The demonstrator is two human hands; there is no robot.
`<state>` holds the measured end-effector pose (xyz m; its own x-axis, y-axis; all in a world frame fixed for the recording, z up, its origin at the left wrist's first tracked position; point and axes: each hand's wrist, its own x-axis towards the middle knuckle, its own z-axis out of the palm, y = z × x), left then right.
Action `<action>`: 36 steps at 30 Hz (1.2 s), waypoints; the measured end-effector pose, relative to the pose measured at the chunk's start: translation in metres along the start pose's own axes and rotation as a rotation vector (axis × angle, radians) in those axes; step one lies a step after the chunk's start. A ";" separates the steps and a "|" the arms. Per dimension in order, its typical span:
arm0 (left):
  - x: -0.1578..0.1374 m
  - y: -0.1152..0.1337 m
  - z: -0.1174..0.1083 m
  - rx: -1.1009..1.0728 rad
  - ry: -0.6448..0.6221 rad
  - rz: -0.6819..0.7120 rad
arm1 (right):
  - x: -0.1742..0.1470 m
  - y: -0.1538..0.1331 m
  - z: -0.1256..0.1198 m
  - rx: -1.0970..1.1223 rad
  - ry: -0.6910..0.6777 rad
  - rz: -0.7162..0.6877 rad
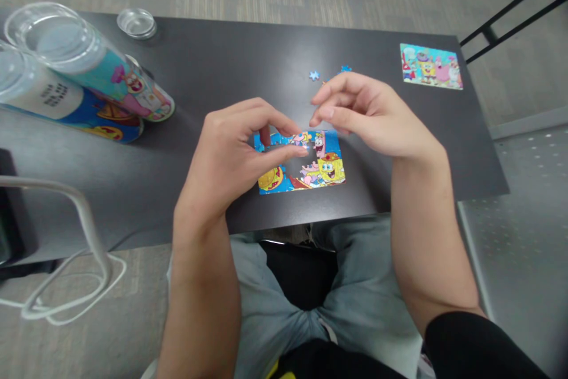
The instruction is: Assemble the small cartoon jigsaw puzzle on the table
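Observation:
A partly assembled jigsaw puzzle (332, 169) with cartoon characters lies on the dark table before me, with a gap in its middle. My left hand (242, 145) reaches over its left side. Its thumb and forefinger are around a small pink and blue puzzle piece (303, 140) at the upper middle; the fingertips partly cover it. My right hand (366, 110) hovers above the puzzle's upper right corner, fingers loosely curved and thumb apart, with nothing visible in it. Beyond it lie loose puzzle pieces (314, 75), some partly hidden by the fingers.
At the far right of the table (213, 60) lies a cartoon picture card (431, 67). Two clear-topped printed canisters (146, 92) stand at the left, near a round clear lid (136, 23). A white bent tube and cable (89, 231) are at the lower left.

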<state>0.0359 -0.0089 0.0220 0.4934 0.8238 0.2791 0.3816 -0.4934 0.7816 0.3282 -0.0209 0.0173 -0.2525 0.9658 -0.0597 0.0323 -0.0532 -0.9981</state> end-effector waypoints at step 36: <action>-0.004 0.000 -0.008 0.140 -0.089 -0.212 | 0.009 -0.004 0.010 -0.348 -0.493 0.086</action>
<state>0.0275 -0.0103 0.0251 0.4549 0.8883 0.0623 0.5852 -0.3509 0.7310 0.3166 -0.0146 0.0208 -0.6504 0.7259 -0.2237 0.3655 0.0409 -0.9299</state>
